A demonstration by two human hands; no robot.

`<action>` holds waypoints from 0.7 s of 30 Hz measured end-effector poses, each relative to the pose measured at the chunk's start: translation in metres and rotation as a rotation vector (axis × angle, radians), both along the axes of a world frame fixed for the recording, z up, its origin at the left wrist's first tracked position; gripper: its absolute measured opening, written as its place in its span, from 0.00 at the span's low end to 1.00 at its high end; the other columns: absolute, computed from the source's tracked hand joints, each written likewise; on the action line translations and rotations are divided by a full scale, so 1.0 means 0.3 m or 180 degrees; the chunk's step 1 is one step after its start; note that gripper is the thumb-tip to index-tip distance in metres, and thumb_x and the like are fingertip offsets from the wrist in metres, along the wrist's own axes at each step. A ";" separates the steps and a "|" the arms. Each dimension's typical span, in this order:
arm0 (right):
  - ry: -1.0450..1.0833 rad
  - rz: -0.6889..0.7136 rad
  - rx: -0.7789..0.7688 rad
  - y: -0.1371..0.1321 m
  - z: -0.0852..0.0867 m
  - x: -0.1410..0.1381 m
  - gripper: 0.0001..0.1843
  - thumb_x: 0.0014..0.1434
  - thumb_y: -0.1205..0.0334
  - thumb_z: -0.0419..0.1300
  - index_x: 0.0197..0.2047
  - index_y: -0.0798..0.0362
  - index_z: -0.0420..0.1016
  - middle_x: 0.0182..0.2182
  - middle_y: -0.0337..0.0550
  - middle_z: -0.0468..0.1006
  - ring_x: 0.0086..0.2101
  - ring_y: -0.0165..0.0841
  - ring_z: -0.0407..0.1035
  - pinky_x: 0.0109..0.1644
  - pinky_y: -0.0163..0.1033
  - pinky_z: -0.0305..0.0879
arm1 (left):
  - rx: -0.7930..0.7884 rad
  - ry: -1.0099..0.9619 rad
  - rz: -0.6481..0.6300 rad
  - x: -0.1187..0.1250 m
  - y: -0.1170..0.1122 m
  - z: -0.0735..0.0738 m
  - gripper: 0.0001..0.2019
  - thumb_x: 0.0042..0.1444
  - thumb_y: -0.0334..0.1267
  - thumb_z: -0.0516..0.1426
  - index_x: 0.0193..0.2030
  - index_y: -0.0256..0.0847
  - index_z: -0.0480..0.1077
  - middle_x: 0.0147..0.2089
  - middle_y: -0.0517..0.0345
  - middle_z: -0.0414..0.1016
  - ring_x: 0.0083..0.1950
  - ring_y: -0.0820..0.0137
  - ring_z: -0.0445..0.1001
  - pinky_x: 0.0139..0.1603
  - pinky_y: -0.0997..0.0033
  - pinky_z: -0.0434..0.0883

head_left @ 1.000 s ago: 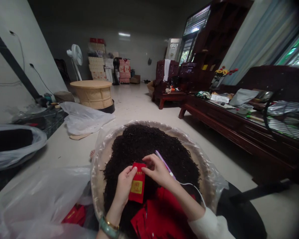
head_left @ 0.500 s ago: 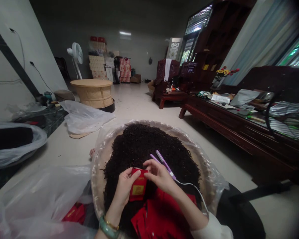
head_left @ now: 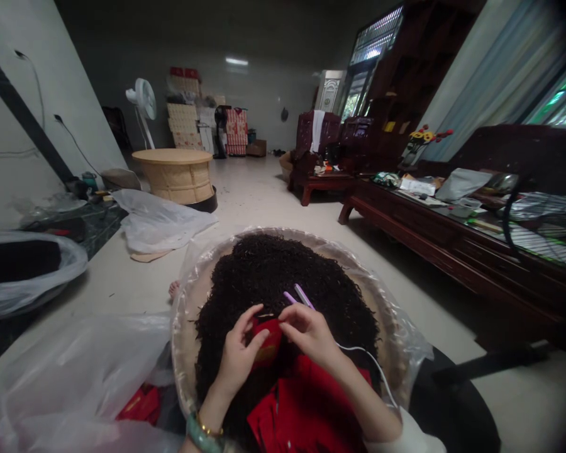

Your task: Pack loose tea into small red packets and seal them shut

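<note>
Far left, a plastic-lined tub (head_left: 21, 263) of dark contents, then a translucent plastic bag (head_left: 75, 377) with red pouches (head_left: 141, 404) showing at its edge. Here's the round tray (head_left: 183, 362), lined in clear plastic and heaped with dark, tea-like leaves (head_left: 283, 267). Over it, the left hand (head_left: 236, 352), green bangle (head_left: 202, 435) at the wrist: thumb and index finger spread wide, thumb across the small red packet (head_left: 272, 343); can't tell whether the fingers behind grip it. That packet sits between the 2 hands, above the leaves. Below, a pile of red packets (head_left: 311, 409). The right hand (head_left: 314, 336) has fingertips nearly together at the packet's upper corner, any pinch unclear. Just beyond, a purple 2-armed clamp tool (head_left: 304, 296), white cord (head_left: 370, 358) trailing right. Far right, a cluttered dark-wood bench (head_left: 434, 242).
</note>
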State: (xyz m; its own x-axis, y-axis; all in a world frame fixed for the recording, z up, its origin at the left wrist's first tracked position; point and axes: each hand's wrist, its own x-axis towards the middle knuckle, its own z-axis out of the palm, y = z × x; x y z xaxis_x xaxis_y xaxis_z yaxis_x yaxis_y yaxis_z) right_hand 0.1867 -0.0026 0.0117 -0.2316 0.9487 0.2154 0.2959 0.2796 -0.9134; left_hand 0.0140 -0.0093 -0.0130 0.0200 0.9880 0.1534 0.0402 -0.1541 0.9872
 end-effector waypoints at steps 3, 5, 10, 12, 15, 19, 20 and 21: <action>-0.0653 0.0324 0.0477 -0.013 0.052 0.020 0.08 0.57 0.65 0.58 0.41 0.51 0.74 0.31 0.40 0.73 0.31 0.31 0.68 0.34 0.36 0.64 | 0.0376 0.0450 -0.0257 -0.022 -0.003 0.012 0.10 0.52 0.40 0.60 0.42 0.43 0.76 0.44 0.53 0.80 0.46 0.62 0.77 0.50 0.66 0.70; -0.1124 0.0582 0.0613 -0.015 0.078 0.031 0.08 0.57 0.66 0.60 0.42 0.52 0.74 0.31 0.40 0.73 0.32 0.32 0.68 0.35 0.36 0.63 | 0.0447 0.0697 -0.0473 -0.036 -0.005 0.021 0.07 0.53 0.38 0.59 0.38 0.44 0.75 0.41 0.54 0.81 0.45 0.63 0.78 0.49 0.67 0.71; -0.2205 0.1160 0.0757 0.010 0.111 0.043 0.05 0.55 0.63 0.65 0.30 0.54 0.75 0.27 0.37 0.70 0.28 0.29 0.65 0.30 0.32 0.57 | 0.0747 0.1231 -0.0814 -0.066 0.003 0.063 0.05 0.54 0.37 0.59 0.38 0.44 0.74 0.40 0.55 0.81 0.43 0.64 0.78 0.45 0.70 0.72; -0.2520 0.1253 0.0870 0.017 0.122 0.040 0.06 0.56 0.63 0.65 0.29 0.54 0.75 0.26 0.36 0.69 0.27 0.27 0.64 0.28 0.32 0.55 | 0.1166 0.1760 -0.0994 -0.081 0.012 0.103 0.08 0.52 0.39 0.61 0.40 0.44 0.74 0.41 0.54 0.81 0.42 0.64 0.78 0.44 0.68 0.71; -0.2885 0.1176 0.1306 0.007 0.134 0.030 0.07 0.58 0.60 0.63 0.30 0.53 0.76 0.27 0.37 0.70 0.28 0.28 0.64 0.28 0.33 0.54 | 0.1645 0.2714 -0.1304 -0.105 0.017 0.175 0.10 0.49 0.42 0.64 0.38 0.44 0.75 0.47 0.50 0.79 0.48 0.59 0.75 0.49 0.62 0.69; -0.3175 0.0996 0.1906 -0.036 0.123 0.017 0.13 0.63 0.57 0.58 0.29 0.53 0.75 0.27 0.39 0.71 0.29 0.31 0.63 0.29 0.35 0.55 | 0.1980 0.3679 -0.1391 -0.124 -0.006 0.218 0.09 0.50 0.40 0.64 0.38 0.43 0.74 0.51 0.51 0.78 0.51 0.56 0.72 0.50 0.55 0.67; -0.3214 0.0944 0.1958 -0.048 0.117 0.016 0.13 0.63 0.58 0.58 0.28 0.53 0.75 0.26 0.40 0.70 0.29 0.32 0.62 0.29 0.36 0.55 | 0.1994 0.3821 -0.1363 -0.124 -0.016 0.216 0.07 0.51 0.40 0.63 0.37 0.43 0.75 0.52 0.51 0.77 0.51 0.56 0.72 0.49 0.55 0.67; -0.3236 0.0897 0.1963 -0.058 0.112 0.016 0.13 0.63 0.58 0.58 0.28 0.52 0.75 0.27 0.40 0.70 0.29 0.32 0.62 0.29 0.36 0.56 | 0.1972 0.3927 -0.1333 -0.123 -0.027 0.211 0.06 0.51 0.41 0.63 0.35 0.43 0.75 0.52 0.52 0.77 0.51 0.56 0.72 0.48 0.55 0.67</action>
State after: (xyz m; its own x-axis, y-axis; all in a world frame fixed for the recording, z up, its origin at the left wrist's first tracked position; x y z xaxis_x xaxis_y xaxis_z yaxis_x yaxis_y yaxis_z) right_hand 0.1916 -0.0199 0.0452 -0.7376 0.6408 0.2127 0.6570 0.7539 0.0071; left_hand -0.0229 -0.0175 0.0503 0.7200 0.6586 0.2186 0.6479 -0.7509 0.1281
